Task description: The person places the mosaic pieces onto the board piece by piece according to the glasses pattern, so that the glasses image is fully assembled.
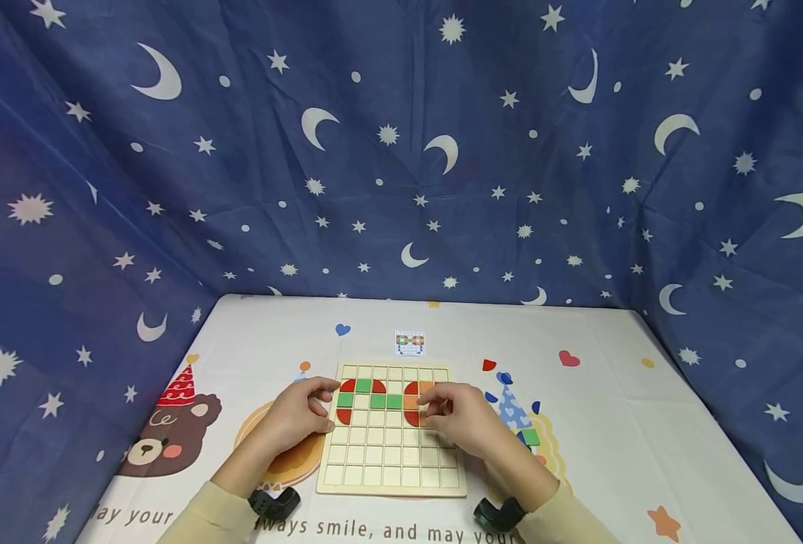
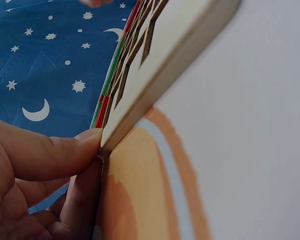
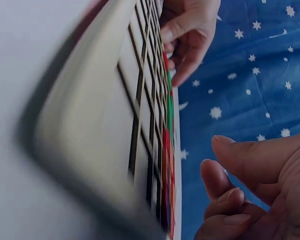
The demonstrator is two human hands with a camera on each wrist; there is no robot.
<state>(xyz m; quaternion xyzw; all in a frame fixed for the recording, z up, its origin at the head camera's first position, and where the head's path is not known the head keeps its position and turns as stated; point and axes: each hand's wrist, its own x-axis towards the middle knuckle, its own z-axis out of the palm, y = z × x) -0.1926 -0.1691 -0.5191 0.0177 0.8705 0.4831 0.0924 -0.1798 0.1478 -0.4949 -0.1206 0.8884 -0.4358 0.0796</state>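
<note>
A wooden grid board (image 1: pixel 393 496) lies on the table, holding green squares (image 1: pixel 394 402), red rounded pieces (image 1: pixel 344 416) and orange pieces (image 1: pixel 410 402) in its upper rows. My left hand (image 1: pixel 299 414) touches the board's left edge with thumb and fingertips; the left wrist view shows the thumb (image 2: pixel 55 155) against the board's side (image 2: pixel 140 107). Over the right part of the board is my right hand (image 1: pixel 465 415), beside the orange pieces. In the right wrist view its thumb and fingers (image 3: pixel 225 200) are bent and apart, with no piece visible between them.
A small printed pattern card (image 1: pixel 410 344) lies behind the board. Right of the board are a loose red piece (image 1: pixel 489 365), several blue pieces (image 1: pixel 535 407) and a green square (image 1: pixel 530 437). A blue curtain with moons and stars surrounds the printed tablecloth.
</note>
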